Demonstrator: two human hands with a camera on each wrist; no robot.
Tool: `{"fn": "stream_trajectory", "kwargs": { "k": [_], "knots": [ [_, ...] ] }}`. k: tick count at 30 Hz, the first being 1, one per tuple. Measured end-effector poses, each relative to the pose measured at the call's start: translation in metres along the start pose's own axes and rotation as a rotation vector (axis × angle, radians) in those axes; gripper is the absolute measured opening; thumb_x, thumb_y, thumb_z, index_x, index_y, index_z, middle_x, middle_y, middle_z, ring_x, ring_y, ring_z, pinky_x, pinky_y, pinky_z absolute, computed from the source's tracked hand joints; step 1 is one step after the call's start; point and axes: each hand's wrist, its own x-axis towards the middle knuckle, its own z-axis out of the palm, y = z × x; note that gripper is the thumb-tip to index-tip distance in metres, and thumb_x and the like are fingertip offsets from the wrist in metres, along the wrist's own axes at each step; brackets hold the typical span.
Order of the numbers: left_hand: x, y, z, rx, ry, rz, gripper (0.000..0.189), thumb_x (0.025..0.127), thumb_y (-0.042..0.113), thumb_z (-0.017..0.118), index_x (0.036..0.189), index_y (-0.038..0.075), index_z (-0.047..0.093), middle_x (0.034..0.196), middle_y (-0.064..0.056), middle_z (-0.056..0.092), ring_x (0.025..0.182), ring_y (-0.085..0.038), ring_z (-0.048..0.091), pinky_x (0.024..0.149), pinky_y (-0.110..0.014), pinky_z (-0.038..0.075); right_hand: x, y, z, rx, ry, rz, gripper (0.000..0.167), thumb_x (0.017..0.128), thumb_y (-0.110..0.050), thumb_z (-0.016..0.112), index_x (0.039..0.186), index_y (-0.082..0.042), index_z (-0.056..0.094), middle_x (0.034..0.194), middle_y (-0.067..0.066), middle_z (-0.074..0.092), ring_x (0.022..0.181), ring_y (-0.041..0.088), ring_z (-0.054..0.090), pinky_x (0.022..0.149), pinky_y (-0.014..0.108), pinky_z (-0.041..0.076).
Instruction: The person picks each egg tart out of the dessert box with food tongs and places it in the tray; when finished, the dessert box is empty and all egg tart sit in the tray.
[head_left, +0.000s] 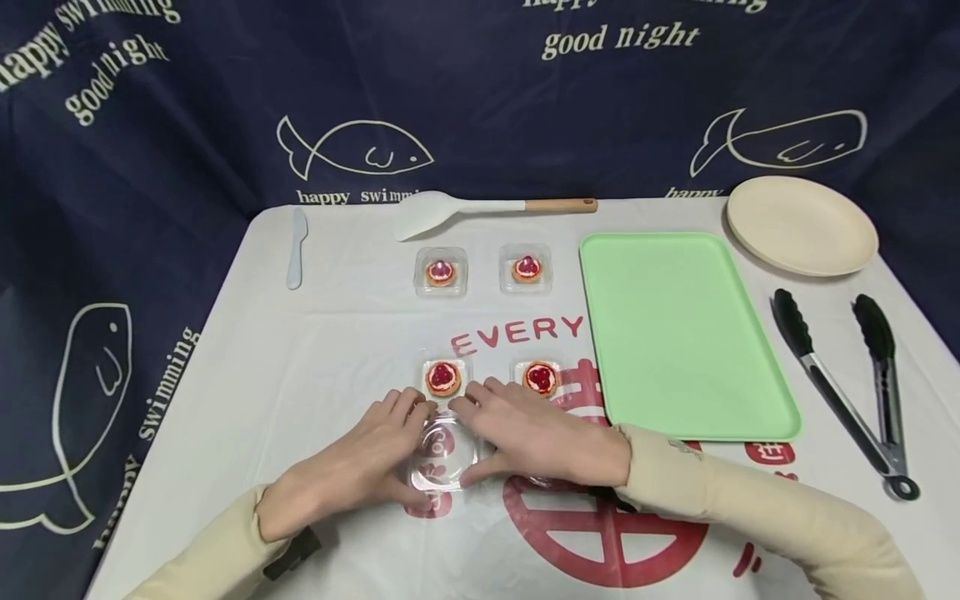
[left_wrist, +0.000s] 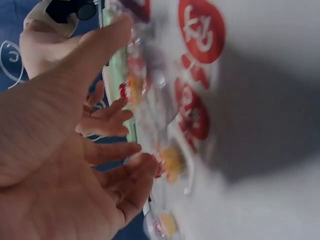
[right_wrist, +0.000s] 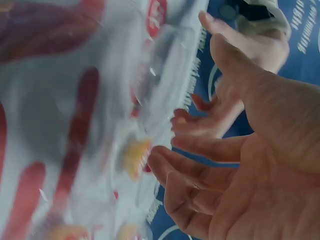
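Observation:
A small berry-topped tart [head_left: 442,378] sits in a clear plastic box, whose transparent lid [head_left: 444,473] lies folded back toward the person. My left hand [head_left: 356,458] is at the lid's left side, fingertips by the hinge edge and thumb low. From the right, my right hand [head_left: 536,433] reaches to the same edge, thumb near the lid's right side. Both wrist views show loosely bent fingers around the box and nothing gripped. Another tart [head_left: 540,378] is just beyond the right hand, its box partly hidden. Two more tarts sit in clear boxes [head_left: 441,290] [head_left: 527,286] farther back.
Right of the boxes lies a green tray [head_left: 682,333], with black-tipped tongs [head_left: 847,408] and a cream plate [head_left: 802,225] beyond. A white spatula [head_left: 480,207] lies at the back edge, a pale blue knife [head_left: 297,250] at back left. A dark curtain [head_left: 480,83] hangs behind the table.

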Motion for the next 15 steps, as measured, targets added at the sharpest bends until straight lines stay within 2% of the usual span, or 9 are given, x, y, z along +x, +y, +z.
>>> {"fn": "stream_trajectory", "kwargs": {
  "k": [2,4,8,11,15],
  "knots": [
    [0.000,-0.001,-0.005,-0.050,0.004,0.000,0.090,0.067,0.046,0.085,0.132,-0.001,0.045,0.121,-0.008,0.045,0.104,-0.018,0.040,0.089,-0.038,0.043,-0.002,0.005,-0.009,0.050,0.006,0.016,0.073,0.077,-0.056,0.075,0.127,-0.006,0.058,0.106,0.004,0.060,0.091,0.017,0.056,0.076,0.033,0.053],
    [0.003,-0.003,-0.011,-0.088,0.019,0.013,0.081,0.074,0.045,0.081,0.131,0.000,0.046,0.120,-0.008,0.045,0.105,-0.018,0.040,0.090,-0.039,0.042,-0.002,0.011,-0.019,0.105,0.011,0.049,0.074,0.079,-0.054,0.074,0.132,-0.005,0.057,0.115,0.008,0.061,0.097,0.019,0.058,0.081,0.035,0.054],
    [0.016,-0.002,-0.022,-0.154,0.127,0.042,0.068,0.083,0.037,0.076,0.131,-0.001,0.045,0.120,-0.010,0.046,0.106,-0.019,0.042,0.091,-0.038,0.044,0.003,0.030,-0.038,0.218,0.031,0.132,0.073,0.083,-0.051,0.072,0.136,-0.005,0.054,0.129,0.014,0.058,0.109,0.024,0.058,0.089,0.040,0.054],
    [0.033,-0.001,-0.027,-0.228,0.218,0.027,0.074,0.086,0.033,0.074,0.141,-0.002,0.038,0.128,-0.013,0.045,0.115,-0.022,0.044,0.099,-0.039,0.045,0.009,0.051,-0.050,0.295,0.079,0.169,0.067,0.086,-0.045,0.071,0.135,-0.003,0.054,0.125,0.013,0.060,0.110,0.026,0.058,0.091,0.041,0.053],
    [0.066,-0.008,-0.035,-0.348,0.300,-0.030,0.080,0.088,0.027,0.072,0.147,-0.004,0.027,0.139,-0.020,0.039,0.130,-0.030,0.039,0.111,-0.046,0.037,0.016,0.087,-0.064,0.356,0.194,0.184,0.059,0.088,-0.034,0.072,0.131,0.003,0.054,0.120,0.016,0.062,0.108,0.029,0.059,0.090,0.043,0.052]
  ]
}}
